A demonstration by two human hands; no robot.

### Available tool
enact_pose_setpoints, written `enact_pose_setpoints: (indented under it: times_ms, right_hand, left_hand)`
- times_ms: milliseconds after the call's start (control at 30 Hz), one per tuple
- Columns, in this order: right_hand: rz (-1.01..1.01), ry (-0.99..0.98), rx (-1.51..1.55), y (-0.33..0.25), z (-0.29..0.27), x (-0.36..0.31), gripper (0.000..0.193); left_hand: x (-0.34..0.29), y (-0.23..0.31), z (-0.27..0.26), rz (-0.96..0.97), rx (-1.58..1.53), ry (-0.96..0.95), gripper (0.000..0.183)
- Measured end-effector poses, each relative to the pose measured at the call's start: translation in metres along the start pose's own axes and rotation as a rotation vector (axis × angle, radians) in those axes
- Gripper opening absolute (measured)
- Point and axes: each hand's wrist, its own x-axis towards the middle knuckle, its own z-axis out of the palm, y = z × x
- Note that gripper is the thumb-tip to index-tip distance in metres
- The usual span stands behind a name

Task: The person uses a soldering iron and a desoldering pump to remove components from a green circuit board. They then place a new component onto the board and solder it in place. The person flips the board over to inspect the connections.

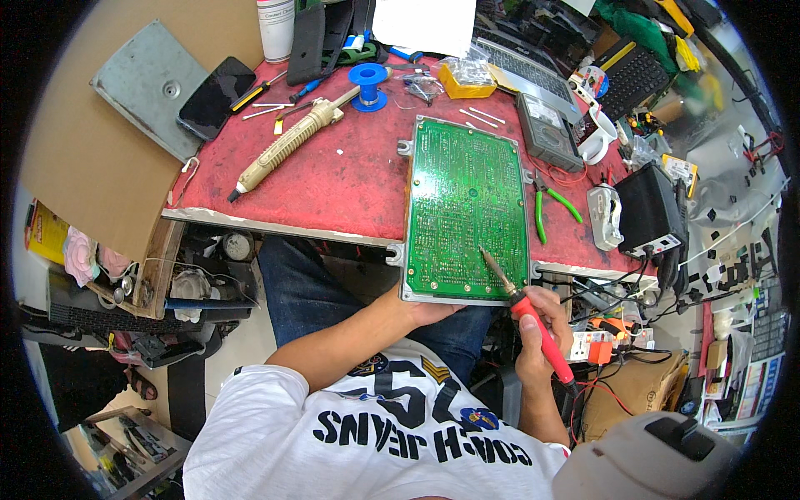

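A green circuit board (468, 208) in a metal frame is tilted up at the front edge of the red-topped bench. My left hand (429, 311) supports its near edge from below, with most of the fingers hidden under the frame. In my right hand (546, 325) is a red-handled soldering iron (539, 335), gripped like a pen. Its metal tip rests on or just above the lower right part of the board; I cannot tell whether it touches.
On the bench (275, 200) lie a beige desoldering pump-like tool (287, 148), a blue solder spool (367, 86), green-handled cutters (554, 205), a grey meter (550, 133) and a phone (217, 97). A laptop (529, 75) and a black power box (650, 208) stand to the right.
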Motion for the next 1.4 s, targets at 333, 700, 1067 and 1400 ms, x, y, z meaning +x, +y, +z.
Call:
enact_pose_setpoints:
  times_ms: [333, 700, 1067, 1400]
  right_hand:
    - [-0.029, -0.006, -0.015, 0.000, 0.000, 0.001, 0.026]
    - [-0.026, -0.001, -0.014, 0.000, 0.000, 0.000, 0.026]
    - [-0.020, 0.003, 0.006, 0.001, 0.000, 0.000, 0.026]
    - [0.001, -0.005, 0.014, 0.000, -0.001, -0.001, 0.027]
  left_hand:
    - [-0.002, 0.000, -0.006, -0.002, -0.030, -0.034, 0.040]
    - [-0.002, -0.002, -0.012, -0.013, -0.037, 0.031, 0.038]
    - [-0.001, -0.001, 0.004, -0.030, -0.028, -0.090, 0.041]
    - [0.000, -0.001, -0.003, 0.009, -0.048, -0.087, 0.040]
